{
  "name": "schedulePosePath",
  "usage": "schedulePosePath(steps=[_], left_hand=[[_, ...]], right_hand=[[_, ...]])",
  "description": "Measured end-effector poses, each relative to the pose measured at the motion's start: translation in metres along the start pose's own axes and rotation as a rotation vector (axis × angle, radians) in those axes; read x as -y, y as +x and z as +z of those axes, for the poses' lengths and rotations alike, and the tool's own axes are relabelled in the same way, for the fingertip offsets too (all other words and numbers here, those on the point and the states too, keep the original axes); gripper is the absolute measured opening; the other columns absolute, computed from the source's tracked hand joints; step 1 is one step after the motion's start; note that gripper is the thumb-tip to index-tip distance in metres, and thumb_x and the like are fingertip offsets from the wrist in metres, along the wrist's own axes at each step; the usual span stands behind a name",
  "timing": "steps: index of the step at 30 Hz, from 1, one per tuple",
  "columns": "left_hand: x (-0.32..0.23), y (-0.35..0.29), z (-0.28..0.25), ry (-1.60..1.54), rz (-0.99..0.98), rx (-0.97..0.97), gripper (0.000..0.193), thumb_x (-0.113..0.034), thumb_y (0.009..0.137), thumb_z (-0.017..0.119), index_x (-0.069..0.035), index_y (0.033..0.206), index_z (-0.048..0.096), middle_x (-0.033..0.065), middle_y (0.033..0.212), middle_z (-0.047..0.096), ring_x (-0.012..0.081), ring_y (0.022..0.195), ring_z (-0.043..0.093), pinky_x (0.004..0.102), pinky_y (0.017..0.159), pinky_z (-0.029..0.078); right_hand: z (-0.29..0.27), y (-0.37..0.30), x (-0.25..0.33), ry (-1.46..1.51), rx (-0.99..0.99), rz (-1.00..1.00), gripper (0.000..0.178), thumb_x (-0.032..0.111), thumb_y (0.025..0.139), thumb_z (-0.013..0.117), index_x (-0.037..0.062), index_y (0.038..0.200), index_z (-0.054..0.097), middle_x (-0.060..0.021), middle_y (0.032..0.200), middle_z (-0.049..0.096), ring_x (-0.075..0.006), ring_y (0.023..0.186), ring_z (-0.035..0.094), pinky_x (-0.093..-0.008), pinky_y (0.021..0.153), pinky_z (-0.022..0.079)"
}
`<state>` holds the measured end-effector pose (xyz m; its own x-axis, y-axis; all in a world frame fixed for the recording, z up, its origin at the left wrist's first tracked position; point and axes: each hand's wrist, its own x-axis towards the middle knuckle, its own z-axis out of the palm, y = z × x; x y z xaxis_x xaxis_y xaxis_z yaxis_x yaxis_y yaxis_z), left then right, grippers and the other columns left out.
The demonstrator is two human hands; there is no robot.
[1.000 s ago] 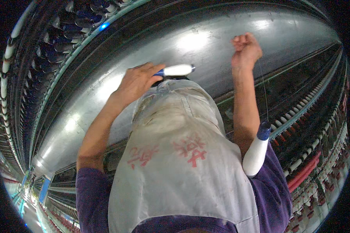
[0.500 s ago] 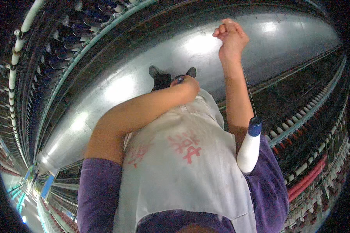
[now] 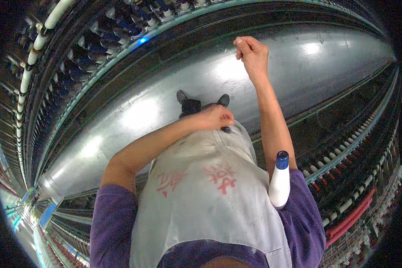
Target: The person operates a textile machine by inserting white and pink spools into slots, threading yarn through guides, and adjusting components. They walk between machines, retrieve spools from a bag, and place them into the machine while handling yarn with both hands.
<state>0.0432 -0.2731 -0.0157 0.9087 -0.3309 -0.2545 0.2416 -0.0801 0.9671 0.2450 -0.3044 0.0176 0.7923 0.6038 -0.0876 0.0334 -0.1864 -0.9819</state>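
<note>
In the head view, we see our left hand (image 3: 221, 117) just off the centre toward 1 o'clock, blurred, in front of the waist of the off-white cloth apron (image 3: 196, 210). Its fingers are curled, but we cannot tell whether they close on anything; a small dark object (image 3: 225, 129) shows just beneath them. A second ago this hand held out a white bobbin with a blue end; now that bobbin is out of sight and the hand has come across the waist.

Our right hand (image 3: 253, 51) is up at 1 o'clock, thumb and fingertips together, over the smooth, shiny grey surface (image 3: 290, 85); it has drifted toward 12 o'clock. We cannot make out what, if anything, lies between its fingertips.

At 4 o'clock, the white, tapering yarn bobbin with a glossy blue top (image 3: 280, 183) stands nearly upright in front of our right elbow, beside the purple sleeve (image 3: 303, 214); we cannot tell whether they touch. For the work in hand, we judge this leaves it the one loose bobbin in plain sight, with both hands away from it.
</note>
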Motion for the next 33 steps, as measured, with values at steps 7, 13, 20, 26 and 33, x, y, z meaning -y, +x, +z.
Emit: schedulePosePath(steps=[7,13,20,26,33], left_hand=[[0.017,0.026,0.018,0.157,0.034,0.241,0.032,-0.027,0.085,0.064,-0.001,0.102,0.067,0.017,0.093,0.066,0.0267,0.085,0.063,0.036,0.077,0.049],[0.017,0.04,0.034,0.453,0.123,0.081,0.035,-0.027,0.081,0.065,0.002,0.101,0.066,0.0175,0.088,0.067,0.0314,0.086,0.064,0.0385,0.079,0.05],[-0.058,-0.037,-0.063,-1.355,0.022,-0.434,0.049,-0.034,0.095,0.05,0.009,0.119,0.05,0.0189,0.108,0.062,0.0266,0.1,0.062,0.0425,0.096,0.045],[-0.069,-0.059,-0.097,-1.759,0.263,-0.448,0.046,-0.036,0.095,0.05,0.006,0.114,0.051,0.0176,0.11,0.061,0.0254,0.106,0.059,0.0471,0.104,0.038],[-0.023,-0.092,-0.132,-1.882,0.271,-0.71,0.024,-0.02,0.096,0.047,-0.001,0.107,0.056,-0.0025,0.062,0.042,0.0097,0.045,0.03,0.0262,0.038,0.023]], right_hand=[[0.013,-0.001,0.002,-0.018,0.064,-0.007,0.017,0.014,0.09,0.059,0.0015,0.083,0.066,0.0007,0.059,0.056,-0.0055,0.052,0.051,-0.0204,0.045,0.036],[0.03,0.0,0.017,-0.065,0.109,-0.07,0.017,0.013,0.09,0.058,0.0014,0.081,0.066,0.0002,0.058,0.056,-0.0052,0.051,0.049,-0.0211,0.046,0.035],[0.06,-0.003,0.021,-0.17,0.273,-0.021,0.014,0.011,0.088,0.06,-0.0012,0.086,0.067,0.0,0.06,0.055,-0.0059,0.054,0.047,-0.0233,0.049,0.038],[0.096,0.006,0.005,-0.15,0.427,-0.029,0.013,0.013,0.082,0.065,0.0009,0.087,0.066,-0.0068,0.069,0.061,-0.0138,0.061,0.054,-0.0276,0.056,0.044],[0.157,-0.001,-0.001,-0.553,0.38,-0.53,0.02,0.014,0.085,0.049,0.0037,0.092,0.063,-0.0117,0.071,0.063,-0.0285,0.062,0.061,-0.0332,0.064,0.052]])
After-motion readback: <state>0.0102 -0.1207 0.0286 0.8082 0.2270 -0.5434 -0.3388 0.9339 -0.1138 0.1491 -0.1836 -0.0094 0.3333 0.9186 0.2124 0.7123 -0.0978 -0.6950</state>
